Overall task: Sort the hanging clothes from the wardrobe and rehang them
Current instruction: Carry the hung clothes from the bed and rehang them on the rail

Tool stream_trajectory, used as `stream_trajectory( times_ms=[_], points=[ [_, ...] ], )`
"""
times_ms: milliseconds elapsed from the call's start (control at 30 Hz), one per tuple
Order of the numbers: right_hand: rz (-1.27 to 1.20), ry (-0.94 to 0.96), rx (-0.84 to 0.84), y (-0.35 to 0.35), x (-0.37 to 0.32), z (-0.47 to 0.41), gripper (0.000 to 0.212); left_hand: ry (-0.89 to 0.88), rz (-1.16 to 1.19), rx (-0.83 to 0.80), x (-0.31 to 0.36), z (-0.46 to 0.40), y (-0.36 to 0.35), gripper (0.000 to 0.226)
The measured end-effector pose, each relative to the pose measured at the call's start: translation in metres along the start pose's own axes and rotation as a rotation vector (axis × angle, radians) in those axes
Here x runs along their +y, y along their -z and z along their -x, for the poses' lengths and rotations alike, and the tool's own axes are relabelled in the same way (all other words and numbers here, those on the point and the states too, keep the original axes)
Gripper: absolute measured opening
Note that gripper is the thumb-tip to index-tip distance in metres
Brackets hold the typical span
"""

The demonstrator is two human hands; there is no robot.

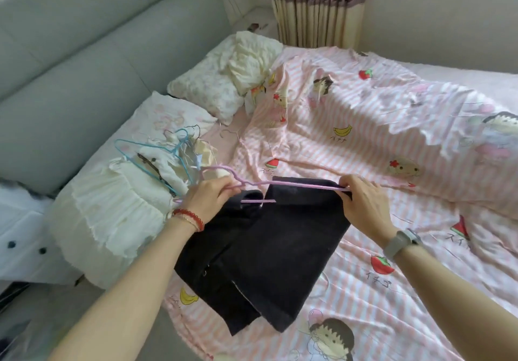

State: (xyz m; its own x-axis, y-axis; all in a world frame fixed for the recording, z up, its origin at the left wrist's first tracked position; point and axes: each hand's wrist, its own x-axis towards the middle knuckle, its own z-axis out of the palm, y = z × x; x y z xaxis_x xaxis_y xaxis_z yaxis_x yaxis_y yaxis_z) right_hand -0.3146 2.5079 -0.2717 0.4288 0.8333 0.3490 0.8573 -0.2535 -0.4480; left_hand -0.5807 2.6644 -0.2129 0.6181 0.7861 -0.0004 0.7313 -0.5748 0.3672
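Folded black trousers (269, 254) lie on the pink striped quilt (364, 142) near the bed's front edge. A pink hanger (297, 182) crosses their upper end. My left hand (210, 201) grips the hanger's left side near the hook. My right hand (364, 201) pinches its right corner together with the trousers' edge. A short piece of the hanger's lower bar (258, 201) shows over the black cloth.
To the left, a cream ruffled garment (112, 215) lies with a blue hanger (151, 159) and several wire hangers on top. Two pillows (207, 86) sit by the grey padded headboard (84, 52). A curtain (316, 5) hangs behind.
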Motion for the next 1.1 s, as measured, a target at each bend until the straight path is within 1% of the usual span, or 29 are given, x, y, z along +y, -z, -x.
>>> stream_trajectory(
  times_ms=[67,100,200,267,367,433,500,567,667,767,833,900,1100],
  points=[
    [-0.001,0.078,0.03,-0.011,-0.015,-0.006,0.004,0.06,0.075,0.014,-0.008,0.045,0.008,0.019],
    [-0.002,0.129,0.016,-0.017,-0.027,-0.011,0.004,0.107,0.087,0.051,-0.013,0.064,0.014,0.017],
    [-0.031,0.336,-0.091,-0.032,-0.075,-0.032,0.01,0.248,0.101,0.257,-0.031,0.109,0.046,0.013],
    [-0.103,0.448,-0.116,-0.034,-0.114,-0.045,0.015,0.35,0.18,0.415,-0.036,0.136,0.07,0.01],
    [-0.236,0.639,-0.05,-0.028,-0.177,-0.05,0.009,0.455,0.304,0.638,-0.032,0.178,0.102,0.006],
    [-0.329,0.733,0.017,-0.023,-0.218,-0.041,0.018,0.502,0.352,0.73,-0.026,0.212,0.122,0.006],
    [-0.406,0.801,0.1,-0.016,-0.257,-0.026,0.028,0.549,0.41,0.757,-0.017,0.248,0.139,0.009],
    [-0.468,0.867,0.154,-0.009,-0.292,-0.006,0.03,0.58,0.459,0.779,-0.007,0.285,0.152,0.01],
    [-0.57,0.913,0.187,0.003,-0.34,0.025,0.029,0.675,0.556,0.812,0.012,0.34,0.162,0.018],
    [-0.657,0.957,0.169,0.013,-0.378,0.063,0.029,0.757,0.773,0.797,0.035,0.403,0.166,0.021],
    [-0.694,1.013,0.133,0.021,-0.395,0.096,0.031,0.785,0.887,0.773,0.055,0.448,0.162,0.02],
    [-0.709,1.07,0.066,0.027,-0.401,0.126,0.031,0.808,0.919,0.76,0.072,0.483,0.153,0.018],
    [-0.715,1.388,-0.199,0.05,-0.388,0.217,0.031,0.968,0.828,0.866,0.122,0.583,0.103,0.026]
  ],
)
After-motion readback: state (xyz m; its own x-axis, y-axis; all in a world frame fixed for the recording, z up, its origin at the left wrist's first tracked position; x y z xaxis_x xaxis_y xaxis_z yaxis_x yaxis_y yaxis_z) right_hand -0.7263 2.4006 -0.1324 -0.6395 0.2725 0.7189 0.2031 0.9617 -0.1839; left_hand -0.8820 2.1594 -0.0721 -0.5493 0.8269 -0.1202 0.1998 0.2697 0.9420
